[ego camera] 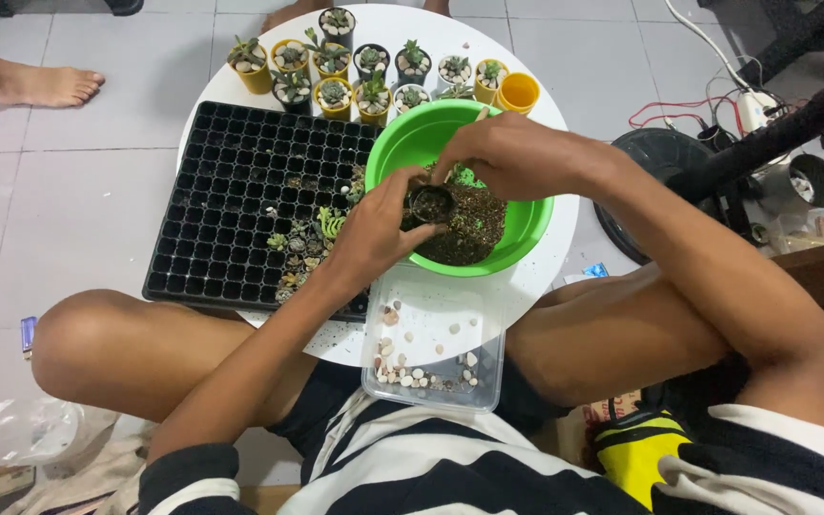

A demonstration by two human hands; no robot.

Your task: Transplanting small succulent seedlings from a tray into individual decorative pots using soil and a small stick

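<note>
One round white table [536,286] carries everything. Left of the green bowl [402,143] lies one black seedling tray [231,191], its long axis toward the row of pots behind the bowl; about fourteen small potted succulents [336,95] plus one empty yellow pot [518,92]. One clear pebble tray [436,381] sits nearer me than the bowl. My left hand [374,234] is clamped round one small black pot [430,202], mouth up, over the bowl's soil. My right hand [512,153] has fingertips pinched together at the pot's rim; what they hold I cannot tell.

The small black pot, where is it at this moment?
In the head view, the small black pot is held by the left hand over the soil in the green bowl, under the right hand.
</note>
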